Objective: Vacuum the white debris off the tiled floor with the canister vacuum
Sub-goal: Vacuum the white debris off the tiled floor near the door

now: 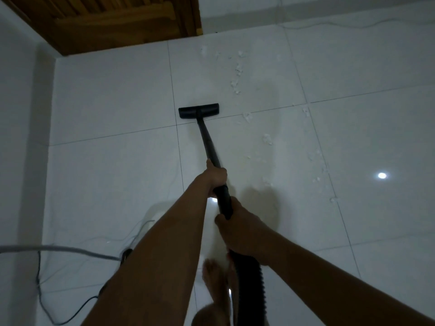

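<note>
A black vacuum wand (207,142) runs from my hands down to a flat black floor head (199,111) resting on the white tiled floor (113,165). My left hand (215,175) grips the wand higher up its shaft. Just behind it, my right hand (240,228) grips the thicker black handle where the ribbed hose (250,278) joins. White debris (236,78) lies scattered to the right of the head, in a trail from the far tiles down to bits (267,138) near the wand and more (317,177) further right.
A brown wooden door (113,22) stands at the far left corner, beside a white wall (21,114) on the left. A grey hose and thin cord (70,249) trail over the floor at lower left. My bare foot (213,276) shows below my arms.
</note>
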### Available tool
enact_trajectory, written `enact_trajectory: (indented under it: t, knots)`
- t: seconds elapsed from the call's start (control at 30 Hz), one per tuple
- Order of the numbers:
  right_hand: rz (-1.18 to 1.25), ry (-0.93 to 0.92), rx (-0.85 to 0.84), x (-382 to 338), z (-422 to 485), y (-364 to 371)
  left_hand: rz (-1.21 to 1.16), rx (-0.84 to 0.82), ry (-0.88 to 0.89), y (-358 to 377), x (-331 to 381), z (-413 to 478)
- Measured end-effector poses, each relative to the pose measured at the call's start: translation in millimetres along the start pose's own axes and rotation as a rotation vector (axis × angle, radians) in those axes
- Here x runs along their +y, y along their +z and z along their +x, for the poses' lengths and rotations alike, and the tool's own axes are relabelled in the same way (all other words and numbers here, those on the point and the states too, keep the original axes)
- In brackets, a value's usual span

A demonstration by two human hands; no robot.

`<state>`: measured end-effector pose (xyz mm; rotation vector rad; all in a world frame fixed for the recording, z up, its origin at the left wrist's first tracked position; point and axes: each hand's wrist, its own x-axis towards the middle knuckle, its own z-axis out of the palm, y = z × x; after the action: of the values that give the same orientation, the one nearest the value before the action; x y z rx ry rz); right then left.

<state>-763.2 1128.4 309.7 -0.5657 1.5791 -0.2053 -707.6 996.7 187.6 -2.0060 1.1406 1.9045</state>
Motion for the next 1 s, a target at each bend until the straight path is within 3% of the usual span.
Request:
enact_trajectory:
  t: [0.63, 1.0]
  knots:
    - [-0.129, -0.06, 0.126, 130, -80, 83, 0.013, -0.062, 0.018, 63, -134, -72]
    - [-0.02, -0.051, 0.121, 136, -83, 86, 0.031, -0.082, 0.04, 69, -141, -66]
